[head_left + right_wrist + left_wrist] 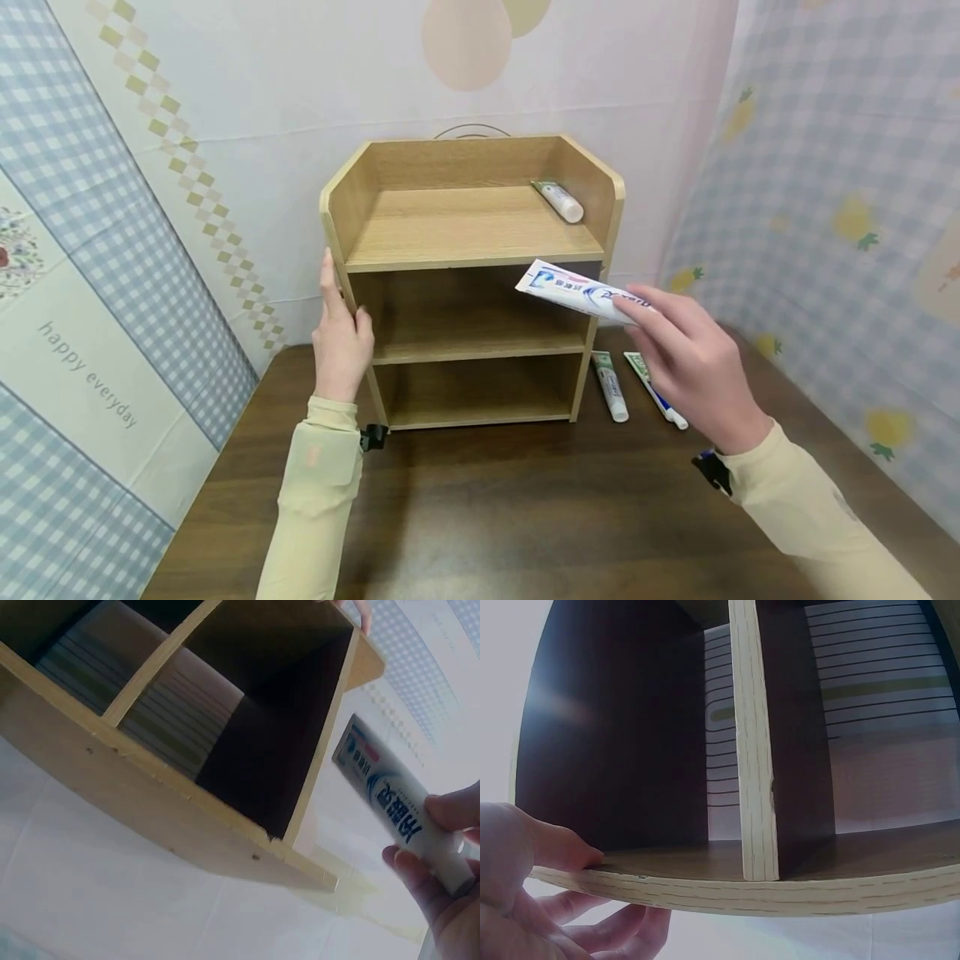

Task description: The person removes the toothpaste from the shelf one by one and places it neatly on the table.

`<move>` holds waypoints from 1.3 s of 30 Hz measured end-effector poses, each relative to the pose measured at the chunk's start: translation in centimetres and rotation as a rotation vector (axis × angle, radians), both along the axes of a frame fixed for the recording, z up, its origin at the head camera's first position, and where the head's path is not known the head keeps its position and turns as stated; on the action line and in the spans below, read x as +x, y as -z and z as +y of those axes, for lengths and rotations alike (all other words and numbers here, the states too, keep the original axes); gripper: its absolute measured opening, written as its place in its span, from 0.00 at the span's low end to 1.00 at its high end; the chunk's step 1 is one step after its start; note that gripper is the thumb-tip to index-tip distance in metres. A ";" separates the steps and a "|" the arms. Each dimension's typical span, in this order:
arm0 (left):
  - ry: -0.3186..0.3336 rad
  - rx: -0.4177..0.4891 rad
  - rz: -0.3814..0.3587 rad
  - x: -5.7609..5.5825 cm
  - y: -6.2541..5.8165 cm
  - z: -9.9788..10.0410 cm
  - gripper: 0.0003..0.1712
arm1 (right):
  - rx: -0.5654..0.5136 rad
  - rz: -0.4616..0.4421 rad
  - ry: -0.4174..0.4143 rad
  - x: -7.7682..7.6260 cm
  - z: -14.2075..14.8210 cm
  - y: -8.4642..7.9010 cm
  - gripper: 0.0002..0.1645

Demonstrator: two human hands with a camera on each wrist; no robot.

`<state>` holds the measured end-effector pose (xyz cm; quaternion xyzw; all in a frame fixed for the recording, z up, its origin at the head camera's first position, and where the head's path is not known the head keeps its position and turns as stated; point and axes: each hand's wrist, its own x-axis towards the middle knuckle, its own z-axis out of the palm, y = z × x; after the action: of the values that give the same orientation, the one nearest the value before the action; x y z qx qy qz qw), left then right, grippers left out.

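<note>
A small wooden shelf [457, 357] with three levels stands on the table. My left hand [341, 342] grips its left side panel [810, 895], thumb on the inner face and fingers around the outside. Between the thumb and fingers of my right hand [690, 358] is a white toothpaste tube [577, 290] with blue lettering. It is held in the air in front of the shelf's right side, flat end pointing left. In the right wrist view the same tube [390, 796] is apart from the shelf. Another toothpaste tube [558, 201] lies on the top level, by the right panel.
Right of the shelf, a green-and-white toothpaste tube [611, 387] and a white tube with green and blue print [654, 387] lie on the dark wooden table [510, 517]. Patterned cloth [600, 83] hangs behind and at both sides.
</note>
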<state>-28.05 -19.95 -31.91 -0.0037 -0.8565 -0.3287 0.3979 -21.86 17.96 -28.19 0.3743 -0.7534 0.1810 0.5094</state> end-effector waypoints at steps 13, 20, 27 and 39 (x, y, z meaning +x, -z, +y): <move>0.015 -0.020 0.041 0.2 -0.1 0.0 0.47 | -0.121 0.011 -0.016 1.5 2.7 1.6 0.23; 0.015 -0.009 0.041 0.3 -0.2 0.2 0.47 | -0.140 0.032 -0.002 1.9 4.6 2.7 0.23; 0.022 -0.008 0.036 0.2 0.0 0.4 0.46 | -0.218 0.015 0.056 2.2 7.2 4.2 0.25; 0.009 0.002 0.023 0.3 -0.3 0.2 0.47 | -0.213 -0.067 0.187 0.1 11.6 7.4 0.28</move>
<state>-27.74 -19.74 -31.65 -0.0108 -0.8514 -0.3313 0.4065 -21.80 29.56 -35.59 0.2402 -0.7781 0.2240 0.5354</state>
